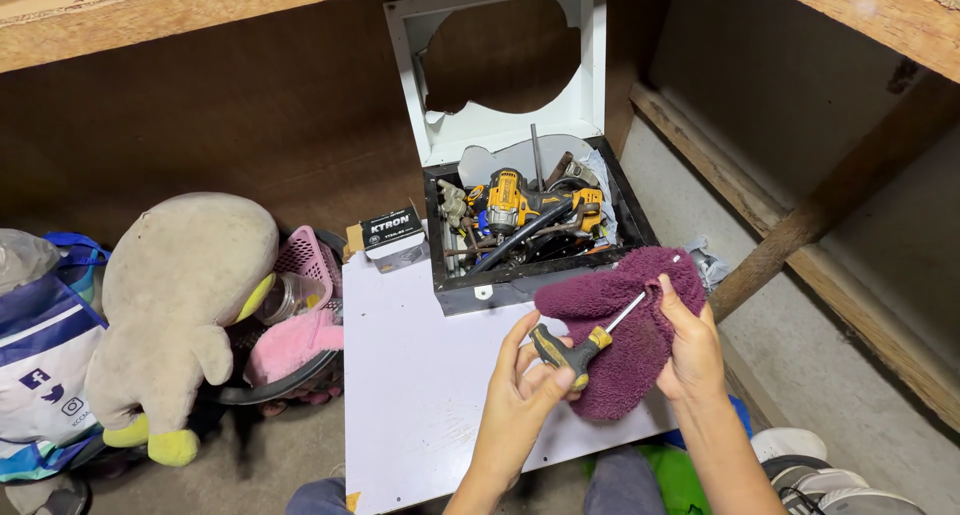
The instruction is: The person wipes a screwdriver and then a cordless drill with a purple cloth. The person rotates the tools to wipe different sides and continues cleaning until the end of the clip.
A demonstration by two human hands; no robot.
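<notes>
My left hand [522, 385] grips the black-and-yellow handle of a screwdriver [580, 347], whose metal shaft points up and right. My right hand [688, 345] holds a fuzzy purple cloth [620, 325] around the shaft's tip, with the cloth draped under the tool. Both hands hover over a white board [420, 375] lying on the floor. Just beyond the cloth stands an open black toolbox [530, 230] with a yellow power drill [510, 203] and several metal tools inside.
A white panel [500, 65] with a round cut-out leans behind the toolbox. A small black box [392, 233] sits at the board's far corner. At left are a grey plush toy [180, 295], a pink basket [305, 260] and a bag [40, 365]. Wooden beams [800, 215] run at right.
</notes>
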